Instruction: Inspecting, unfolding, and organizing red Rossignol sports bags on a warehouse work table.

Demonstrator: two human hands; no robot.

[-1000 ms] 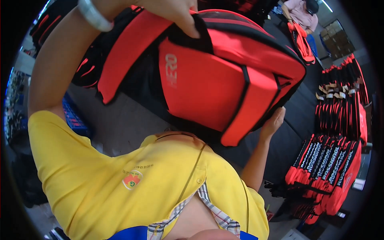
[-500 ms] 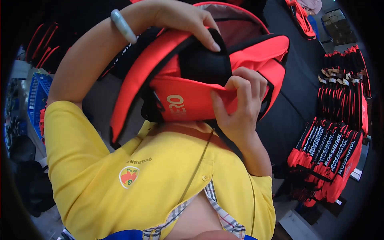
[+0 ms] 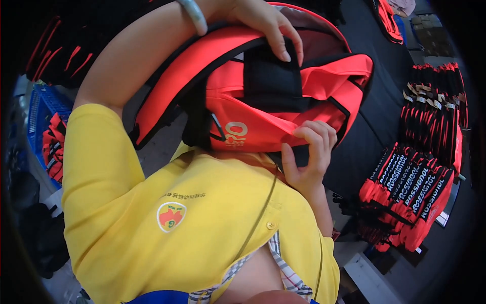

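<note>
A red and black bag (image 3: 263,121) lies against my chest, tilted, with its compartment gaping and the grey lining (image 3: 311,20) showing at the far side. My left hand (image 3: 271,28) reaches over the top from the left; thumb and fingers hold the bag at the upper edge of a black inner panel (image 3: 273,76). Lower on the right, my right hand (image 3: 311,154) pinches the edge of the red front fabric between thumb and curled fingers. A curved red flap edged in black (image 3: 177,66) hangs to the left, under my left forearm.
Stacked red and black bags (image 3: 410,187) stand on the right, with more behind them (image 3: 433,116). A black-covered table (image 3: 379,101) stretches beyond the bag. On the left, a blue crate (image 3: 43,111) sits beside red fabric pieces (image 3: 54,147). Cartons (image 3: 430,33) are at the far right.
The bag has shifted slightly right, and more of the black inner panel shows. My left hand has moved right with it. My right hand has slid lower on the red front fabric.
</note>
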